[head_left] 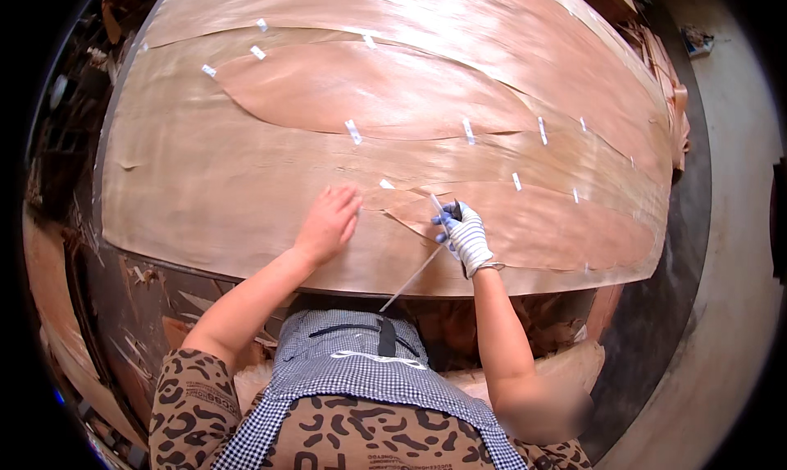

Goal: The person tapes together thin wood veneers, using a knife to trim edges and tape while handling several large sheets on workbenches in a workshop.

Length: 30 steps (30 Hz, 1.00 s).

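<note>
My bare left hand (329,222) hovers over or rests on a large wood veneer sheet (246,175), fingers curled together; whatever may be between its fingertips is too small to make out. My right hand (467,236), in a white and blue striped glove, is closed on a narrow white strip of tape (414,279) that runs down toward my waist. A dark piece beside its fingers cannot be made out clearly. Both hands are near the pointed left end of a veneer patch (557,224), whose edge lifts slightly. A short tape piece (387,184) sticks just above that end.
Another leaf-shaped veneer patch (369,89) lies farther off, with several tape pieces along its edges. Torn veneer scraps (566,363) lie below the near edge and around the sides. A grey floor strip (705,290) runs along the right.
</note>
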Motion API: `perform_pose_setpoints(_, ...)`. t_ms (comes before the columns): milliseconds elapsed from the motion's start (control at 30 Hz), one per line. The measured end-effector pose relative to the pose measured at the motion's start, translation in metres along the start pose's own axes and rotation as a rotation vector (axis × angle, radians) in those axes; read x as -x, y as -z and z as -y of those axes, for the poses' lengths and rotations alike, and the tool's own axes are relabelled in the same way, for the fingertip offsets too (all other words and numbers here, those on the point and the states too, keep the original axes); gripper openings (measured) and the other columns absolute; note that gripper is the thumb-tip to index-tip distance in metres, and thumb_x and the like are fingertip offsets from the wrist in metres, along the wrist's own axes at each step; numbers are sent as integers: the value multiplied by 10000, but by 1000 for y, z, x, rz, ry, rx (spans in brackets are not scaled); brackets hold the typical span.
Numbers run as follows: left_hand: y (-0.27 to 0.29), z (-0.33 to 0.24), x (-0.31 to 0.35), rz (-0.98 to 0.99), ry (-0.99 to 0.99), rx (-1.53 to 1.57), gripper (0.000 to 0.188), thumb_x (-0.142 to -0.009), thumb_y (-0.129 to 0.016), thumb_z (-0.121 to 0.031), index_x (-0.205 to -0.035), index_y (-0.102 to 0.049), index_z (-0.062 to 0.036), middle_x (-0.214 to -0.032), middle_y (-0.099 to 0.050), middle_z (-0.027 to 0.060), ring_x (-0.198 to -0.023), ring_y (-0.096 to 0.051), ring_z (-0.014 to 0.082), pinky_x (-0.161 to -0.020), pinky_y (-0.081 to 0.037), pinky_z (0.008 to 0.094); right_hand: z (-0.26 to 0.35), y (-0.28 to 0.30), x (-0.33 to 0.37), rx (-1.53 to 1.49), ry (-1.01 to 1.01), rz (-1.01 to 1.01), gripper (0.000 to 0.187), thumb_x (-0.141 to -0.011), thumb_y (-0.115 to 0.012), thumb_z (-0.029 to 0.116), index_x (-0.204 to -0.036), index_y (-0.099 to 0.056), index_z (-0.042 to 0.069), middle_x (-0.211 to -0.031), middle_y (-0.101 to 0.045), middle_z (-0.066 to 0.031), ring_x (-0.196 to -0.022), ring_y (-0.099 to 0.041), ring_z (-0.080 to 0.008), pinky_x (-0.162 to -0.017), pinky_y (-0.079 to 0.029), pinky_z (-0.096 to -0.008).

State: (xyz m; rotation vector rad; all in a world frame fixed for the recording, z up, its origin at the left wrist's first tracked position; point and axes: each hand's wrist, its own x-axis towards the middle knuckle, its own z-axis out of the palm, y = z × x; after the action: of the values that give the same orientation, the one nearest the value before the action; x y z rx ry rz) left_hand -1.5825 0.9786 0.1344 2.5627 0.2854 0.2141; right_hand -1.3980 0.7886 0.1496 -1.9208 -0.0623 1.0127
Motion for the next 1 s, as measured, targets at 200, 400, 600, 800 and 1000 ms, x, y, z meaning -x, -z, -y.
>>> perform_pose_setpoints(200,-13,-25,-54,-147,34,102,414,-735,-555,-110,-1135,-473,-45,-1243,-409,118,-1167,-360,275,-972,-289,397,7,-21,-17,-152,-77,21,81,-825,-527,121,-845,-498,48,-633,-572,-43,-398,-464,-96,-355,-352,-229)
perform_pose_setpoints(400,-35,-38,-65,-17,-119,-95,503,-773,-524,-188,-1244,-383,-79,-1334,-319,49,-1244,-273,200,-1022,-210,364,3,-41,-27,-91,-51,-48,119,-800,-564,170,-789,-571,51,-584,-565,-10,-408,-480,-96,-367,-376,-238)
perform_pose_setpoints(600,-51,-31,-65,80,-200,-167,486,-797,-494,-238,-1242,-391,-73,-1336,-329,41,-1253,-271,170,-1029,-209,359,-13,-28,-9,619,1,-247,332,-713,-630,340,-739,-585,12,-639,-591,-129,-562,-559,-236,-538,-444,-341)
perform_pose_setpoints(800,-65,-28,-60,133,-471,-186,450,-791,-501,-193,-1214,-415,-64,-1315,-351,88,-1237,-303,219,-1010,-243,378,-16,-23,-7,573,-101,-194,387,-697,-619,391,-798,-602,17,-762,-614,-166,-730,-589,-316,-656,-459,-388)
perform_pose_setpoints(1000,-50,-34,-56,148,-444,-50,426,-777,-496,-168,-1183,-436,-53,-1295,-370,111,-1231,-305,242,-1017,-234,383,-23,9,21,992,354,-420,158,-775,-560,159,-713,-529,17,-592,-562,-86,-514,-571,-205,-492,-482,-309)
